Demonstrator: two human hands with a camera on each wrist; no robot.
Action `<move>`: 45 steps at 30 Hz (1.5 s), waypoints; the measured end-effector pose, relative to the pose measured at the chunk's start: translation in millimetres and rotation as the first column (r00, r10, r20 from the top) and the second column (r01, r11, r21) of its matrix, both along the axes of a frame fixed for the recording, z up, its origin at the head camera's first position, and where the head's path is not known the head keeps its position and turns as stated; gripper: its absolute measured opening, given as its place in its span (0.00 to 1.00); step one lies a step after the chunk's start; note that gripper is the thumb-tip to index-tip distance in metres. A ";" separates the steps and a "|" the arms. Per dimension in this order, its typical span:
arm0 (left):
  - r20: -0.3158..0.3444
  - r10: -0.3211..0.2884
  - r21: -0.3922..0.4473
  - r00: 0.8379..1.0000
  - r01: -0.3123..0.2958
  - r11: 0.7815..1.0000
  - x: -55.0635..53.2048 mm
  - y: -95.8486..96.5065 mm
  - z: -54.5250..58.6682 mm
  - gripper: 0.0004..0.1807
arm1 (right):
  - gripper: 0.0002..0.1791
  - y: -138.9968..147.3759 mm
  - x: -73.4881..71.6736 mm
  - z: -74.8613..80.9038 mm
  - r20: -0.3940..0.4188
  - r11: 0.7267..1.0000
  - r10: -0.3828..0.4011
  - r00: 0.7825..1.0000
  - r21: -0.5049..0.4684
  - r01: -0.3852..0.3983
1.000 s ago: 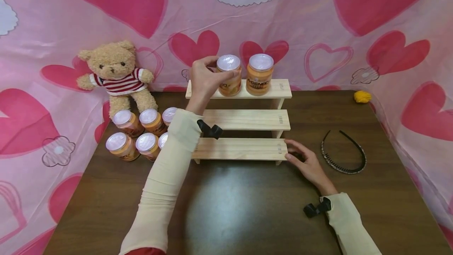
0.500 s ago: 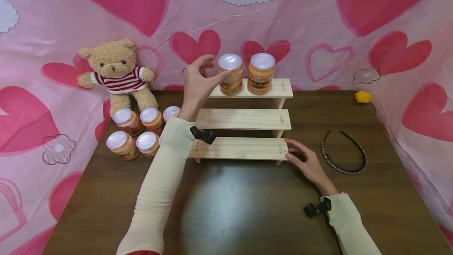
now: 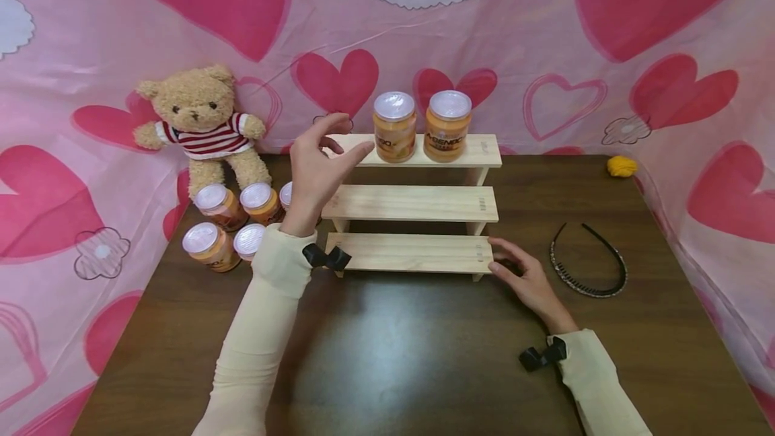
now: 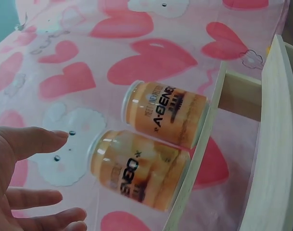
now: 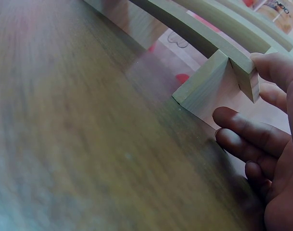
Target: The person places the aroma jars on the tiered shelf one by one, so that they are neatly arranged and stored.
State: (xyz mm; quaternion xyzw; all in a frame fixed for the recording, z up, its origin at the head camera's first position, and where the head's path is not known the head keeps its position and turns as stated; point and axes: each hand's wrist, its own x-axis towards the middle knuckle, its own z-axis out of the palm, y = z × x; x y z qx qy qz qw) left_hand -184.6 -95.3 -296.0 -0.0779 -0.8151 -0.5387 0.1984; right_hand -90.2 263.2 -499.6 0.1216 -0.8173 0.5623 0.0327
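In the head view a three-tier wooden display stand [image 3: 412,252] stands on the table. Side by side on its top tier are two orange jars with pale lids, a left jar [image 3: 395,134] and a right jar [image 3: 447,132]. My left hand [image 3: 321,170] hovers left of the left jar, apart from it, thumb and fingers spread with nothing between them. The left wrist view shows that gap too. At the right end of the bottom tier, my right hand [image 3: 527,278] holds the board's end between thumb and index finger; the other fingers hang loosely below.
Several more orange jars [image 3: 208,247] stand in rows on the table [image 3: 387,355] at left, partly hidden by my left arm. A teddy bear [image 3: 202,126] sits behind them. A black headband [image 3: 590,288] lies at right, with a yellow bundle [image 3: 621,166] farther back.
My left hand has let go of the left jar on the top tier and drawn back left and downward. The right hand stays at the stand's end.
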 end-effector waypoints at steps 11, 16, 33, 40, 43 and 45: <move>-0.035 0.030 0.058 0.999 -0.028 0.998 24.9 -36.6 -16.5 0.25 | 0.25 -0.1 0.2 1.0 0.000 1.000 -0.001 1.000 0.008 0.001; -0.023 0.071 0.032 0.997 -0.070 0.997 36.3 -54.1 -26.6 0.25 | 0.25 -1.1 0.6 1.2 -0.001 1.000 0.003 1.000 -0.005 -0.003; 0.088 0.219 0.033 0.972 -0.223 0.974 72.1 -117.6 -54.6 0.23 | 0.26 -0.4 -0.6 -1.3 -0.030 1.000 0.002 1.000 -0.009 -0.003; 0.106 0.315 0.066 0.943 -0.323 0.944 79.5 -144.1 -63.7 0.20 | 0.26 -0.2 -0.6 -0.5 -0.041 1.000 0.005 0.999 0.005 -0.005; 0.132 0.346 0.100 0.929 -0.360 0.928 82.0 -156.1 -68.3 0.19 | 0.27 -0.7 -0.4 0.5 -0.032 1.000 0.002 0.999 0.012 -0.002; 0.151 0.372 0.108 0.916 -0.389 0.915 83.1 -165.1 -72.7 0.18 | 0.27 -0.9 -0.4 -0.1 -0.029 1.000 0.001 1.000 0.015 -0.001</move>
